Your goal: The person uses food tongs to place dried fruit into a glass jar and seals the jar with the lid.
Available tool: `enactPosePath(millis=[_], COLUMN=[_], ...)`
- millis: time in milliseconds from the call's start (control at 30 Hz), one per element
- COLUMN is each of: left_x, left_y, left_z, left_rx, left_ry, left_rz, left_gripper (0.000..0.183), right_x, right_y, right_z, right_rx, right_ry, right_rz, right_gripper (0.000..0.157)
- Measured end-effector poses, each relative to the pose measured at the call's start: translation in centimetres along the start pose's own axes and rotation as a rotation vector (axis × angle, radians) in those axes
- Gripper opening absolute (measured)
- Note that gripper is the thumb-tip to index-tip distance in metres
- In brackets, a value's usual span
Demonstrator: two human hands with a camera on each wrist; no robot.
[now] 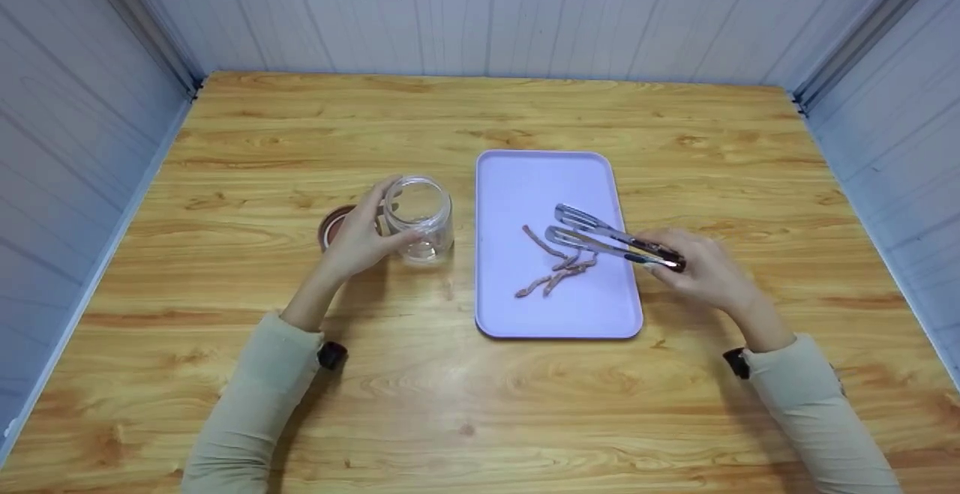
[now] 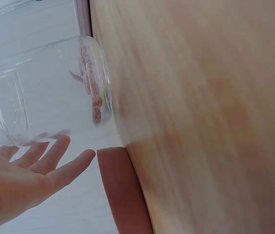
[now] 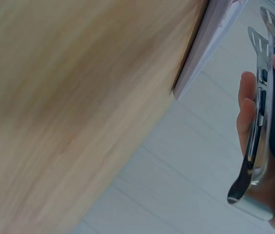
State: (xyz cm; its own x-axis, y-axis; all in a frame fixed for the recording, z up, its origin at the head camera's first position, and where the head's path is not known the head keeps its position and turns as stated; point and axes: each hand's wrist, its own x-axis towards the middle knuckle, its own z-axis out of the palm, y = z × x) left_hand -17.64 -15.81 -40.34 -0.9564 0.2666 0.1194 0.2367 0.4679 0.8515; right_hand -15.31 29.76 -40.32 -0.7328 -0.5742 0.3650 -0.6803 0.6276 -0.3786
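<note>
My left hand (image 1: 360, 243) holds a clear jar (image 1: 421, 243) upright at its upper part, thumb on the near side and fingers on the far side. The jar's mouth is uncovered. Through the glass in the left wrist view, brown strips (image 2: 92, 87) show at its base. A red-brown lid (image 1: 335, 226) lies left of the jar, partly behind that hand. With my right hand (image 1: 701, 269) I grip metal tongs (image 1: 619, 237) by their dark handles. Their slotted ends stand apart above several thin brown strips (image 1: 556, 279), with nothing visible between them.
The strips lie on a lilac tray (image 1: 559, 321) with a raised rim, right of the jar. All stands on a wood-grain table (image 1: 465, 404). Pale panel walls (image 1: 487, 14) rise at the back and both sides.
</note>
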Motion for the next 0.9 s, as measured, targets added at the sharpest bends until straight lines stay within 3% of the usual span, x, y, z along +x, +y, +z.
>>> enactPosePath(millis=[900], left_x=[0.1], left_y=[0.0], left_z=[0.1], left_rx=[-0.005], left_ry=[-0.007], left_rz=[-0.003], left_gripper=[0.083], right_x=[-0.1], right_y=[-0.4], right_z=[1.2], right_rx=[-0.029], right_ry=[-0.059], right_rz=[-0.016], right_gripper=[0.034])
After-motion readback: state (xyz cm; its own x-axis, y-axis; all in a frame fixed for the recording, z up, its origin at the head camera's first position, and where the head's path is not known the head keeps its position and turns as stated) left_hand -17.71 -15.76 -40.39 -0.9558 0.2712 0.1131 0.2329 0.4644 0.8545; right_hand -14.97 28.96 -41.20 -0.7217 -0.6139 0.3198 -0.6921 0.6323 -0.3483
